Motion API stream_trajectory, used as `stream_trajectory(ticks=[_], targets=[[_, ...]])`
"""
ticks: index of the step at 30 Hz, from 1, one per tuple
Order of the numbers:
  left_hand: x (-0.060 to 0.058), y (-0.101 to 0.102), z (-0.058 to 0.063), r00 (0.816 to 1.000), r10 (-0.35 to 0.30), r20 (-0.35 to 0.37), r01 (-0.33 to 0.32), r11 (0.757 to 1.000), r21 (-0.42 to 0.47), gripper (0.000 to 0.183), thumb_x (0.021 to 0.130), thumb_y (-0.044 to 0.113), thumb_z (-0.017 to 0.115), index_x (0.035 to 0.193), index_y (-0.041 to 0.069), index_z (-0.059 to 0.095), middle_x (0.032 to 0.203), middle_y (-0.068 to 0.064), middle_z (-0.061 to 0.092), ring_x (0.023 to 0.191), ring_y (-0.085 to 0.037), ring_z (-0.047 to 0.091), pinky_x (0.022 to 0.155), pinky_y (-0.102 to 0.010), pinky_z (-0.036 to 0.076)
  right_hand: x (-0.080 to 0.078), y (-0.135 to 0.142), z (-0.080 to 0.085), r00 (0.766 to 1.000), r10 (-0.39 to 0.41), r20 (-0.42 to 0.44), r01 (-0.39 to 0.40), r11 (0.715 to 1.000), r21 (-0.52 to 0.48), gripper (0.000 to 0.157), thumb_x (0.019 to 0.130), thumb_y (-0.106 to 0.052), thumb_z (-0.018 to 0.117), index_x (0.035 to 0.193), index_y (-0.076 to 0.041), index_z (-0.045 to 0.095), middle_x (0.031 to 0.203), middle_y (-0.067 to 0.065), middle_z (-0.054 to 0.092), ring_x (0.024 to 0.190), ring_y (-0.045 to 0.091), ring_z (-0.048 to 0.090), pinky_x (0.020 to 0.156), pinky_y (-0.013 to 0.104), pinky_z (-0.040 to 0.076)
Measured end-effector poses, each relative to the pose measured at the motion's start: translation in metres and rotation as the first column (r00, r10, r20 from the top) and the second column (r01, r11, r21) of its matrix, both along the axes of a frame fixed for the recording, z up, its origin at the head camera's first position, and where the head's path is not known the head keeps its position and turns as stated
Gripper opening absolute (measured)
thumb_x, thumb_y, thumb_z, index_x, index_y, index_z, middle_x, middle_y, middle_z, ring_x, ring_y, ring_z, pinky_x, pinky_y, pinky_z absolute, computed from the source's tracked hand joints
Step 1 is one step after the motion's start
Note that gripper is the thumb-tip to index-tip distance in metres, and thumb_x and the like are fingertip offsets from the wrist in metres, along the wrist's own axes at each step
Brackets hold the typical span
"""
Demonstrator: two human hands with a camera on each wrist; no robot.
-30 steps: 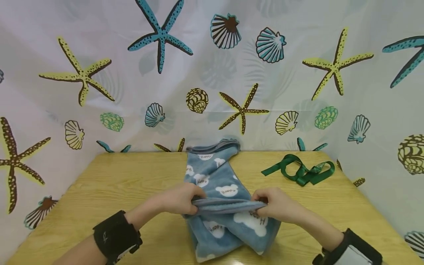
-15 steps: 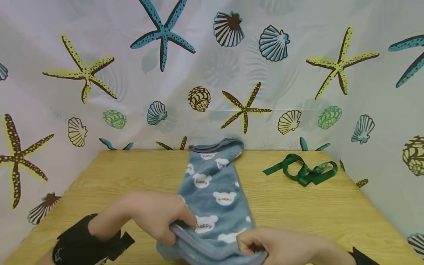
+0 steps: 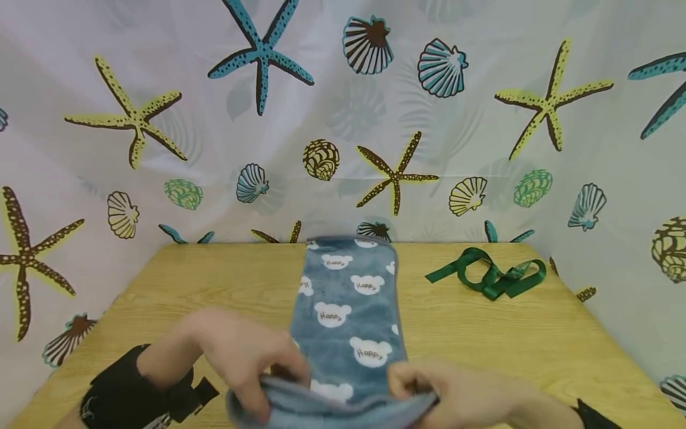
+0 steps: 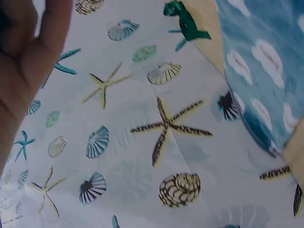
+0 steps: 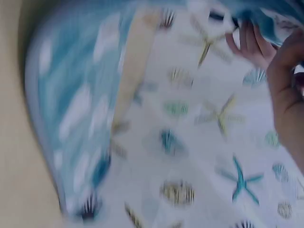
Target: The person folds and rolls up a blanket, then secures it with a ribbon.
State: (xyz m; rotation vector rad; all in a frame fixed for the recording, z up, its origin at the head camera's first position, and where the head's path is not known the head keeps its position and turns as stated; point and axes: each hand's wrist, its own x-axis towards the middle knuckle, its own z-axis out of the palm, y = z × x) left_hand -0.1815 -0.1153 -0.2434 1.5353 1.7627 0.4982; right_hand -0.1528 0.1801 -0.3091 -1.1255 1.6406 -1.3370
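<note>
A blue plush blanket (image 3: 351, 322) with white bear-head shapes marked "Happy" stretches from the table's far edge toward the person. Its near end is raised off the table in both hands. The left hand (image 3: 252, 357) pinches the edge at the lower left of the head view, thumb in front. At the other corner the right hand (image 3: 445, 390) grips the same edge with curled fingers. In the right wrist view the blanket (image 5: 76, 109) hangs down blurred, with the right hand (image 5: 287, 85) at the right border. The left wrist view shows part of the left hand (image 4: 28, 61) at its upper left.
A loosely looped green ribbon (image 3: 493, 277) lies at the table's back right. The wooden table (image 3: 225, 274) ends against a white curtain (image 3: 300, 119) printed with starfish and shells, which also rises along both sides. Black bands (image 3: 136, 393) wrap the wrists.
Both hands have drawn the near edge toward the person and lower in view. The blanket has straightened, and its curled far end now lies flat near the table's back edge.
</note>
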Motion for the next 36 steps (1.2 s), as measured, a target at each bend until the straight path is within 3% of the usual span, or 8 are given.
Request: stream_trajectory(ticks=[3,7,11,20,22,30,32,36], targets=[[-0.019,-0.004,-0.002,0.936,0.329,-0.129,-0.333,0.943,-0.010,0.016,0.071,-0.004,0.058,0.078,0.010,0.052,0.068,0.009,0.042,0.059,0.000,0.038,0.054,-0.018,0.038,-0.029,0.008,0.016,0.948,-0.217,-0.231,0.228,0.973,0.022,0.015,0.084,0.000,0.059,0.095,-0.001,0.049,0.081,-0.003,0.051,0.071,0.006,0.050,0.058,0.022,0.043],[-0.055,-0.003,-0.009,0.749,0.565,-0.347,-0.555,0.820,0.136,0.018,0.068,-0.002,0.057,0.070,0.013,0.046,0.065,0.005,0.035,0.058,-0.008,0.035,0.054,-0.023,0.033,-0.071,0.013,0.024,0.829,-0.398,-0.394,0.484,0.863,0.147,0.018,0.080,0.000,0.059,0.098,-0.001,0.057,0.081,0.003,0.055,0.067,0.014,0.049,0.058,0.027,0.042],[-0.094,0.001,-0.014,0.604,0.633,-0.484,-0.619,0.755,0.215,0.016,0.072,0.000,0.059,0.071,0.012,0.048,0.065,0.002,0.033,0.058,-0.012,0.032,0.055,-0.026,0.029,-0.111,0.010,0.026,0.715,-0.480,-0.508,0.633,0.753,0.181,0.013,0.078,-0.001,0.060,0.091,-0.002,0.059,0.074,0.005,0.051,0.061,0.017,0.041,0.055,0.030,0.035],[-0.152,0.008,-0.030,0.440,0.703,-0.558,-0.733,0.641,0.229,0.016,0.077,-0.003,0.056,0.071,0.009,0.046,0.067,-0.001,0.030,0.060,-0.016,0.032,0.056,-0.030,0.027,-0.176,-0.015,0.019,0.436,-0.482,-0.760,0.832,0.539,0.136,0.004,0.079,-0.002,0.061,0.082,-0.001,0.059,0.071,0.007,0.053,0.059,0.018,0.043,0.053,0.029,0.033],[-0.160,0.011,-0.035,0.353,0.715,-0.603,-0.755,0.599,0.268,0.007,0.078,-0.002,0.057,0.078,0.005,0.055,0.070,-0.004,0.041,0.064,-0.018,0.039,0.059,-0.030,0.033,-0.187,-0.017,0.017,0.410,-0.478,-0.777,0.848,0.513,0.132,0.004,0.079,-0.002,0.060,0.077,-0.003,0.057,0.066,0.005,0.049,0.056,0.017,0.041,0.052,0.028,0.031],[-0.186,0.021,-0.071,-0.115,0.628,-0.769,-0.692,0.506,0.516,0.004,0.083,0.005,0.060,0.081,0.005,0.063,0.082,-0.014,0.059,0.087,-0.032,0.056,0.082,-0.040,0.044,-0.230,-0.027,-0.001,0.270,-0.454,-0.849,0.893,0.447,0.045,0.011,0.079,0.000,0.057,0.069,-0.003,0.053,0.063,0.006,0.047,0.056,0.021,0.044,0.053,0.031,0.035],[-0.191,0.021,-0.079,-0.147,0.628,-0.764,-0.703,0.477,0.528,0.006,0.085,0.007,0.062,0.088,0.002,0.063,0.091,-0.017,0.059,0.093,-0.034,0.055,0.087,-0.042,0.042,-0.238,-0.028,-0.008,0.227,-0.405,-0.885,0.899,0.437,0.031,0.005,0.080,0.000,0.057,0.084,0.002,0.059,0.077,0.013,0.056,0.069,0.026,0.053,0.060,0.035,0.042],[-0.196,0.017,-0.088,-0.108,0.639,-0.762,-0.777,0.424,0.466,0.020,0.090,0.013,0.059,0.104,0.000,0.058,0.103,-0.021,0.056,0.101,-0.035,0.051,0.089,-0.044,0.040,-0.244,-0.025,-0.025,0.160,-0.266,-0.951,0.918,0.395,0.044,0.020,0.083,-0.002,0.058,0.099,0.009,0.057,0.089,0.022,0.055,0.083,0.036,0.055,0.069,0.043,0.047]])
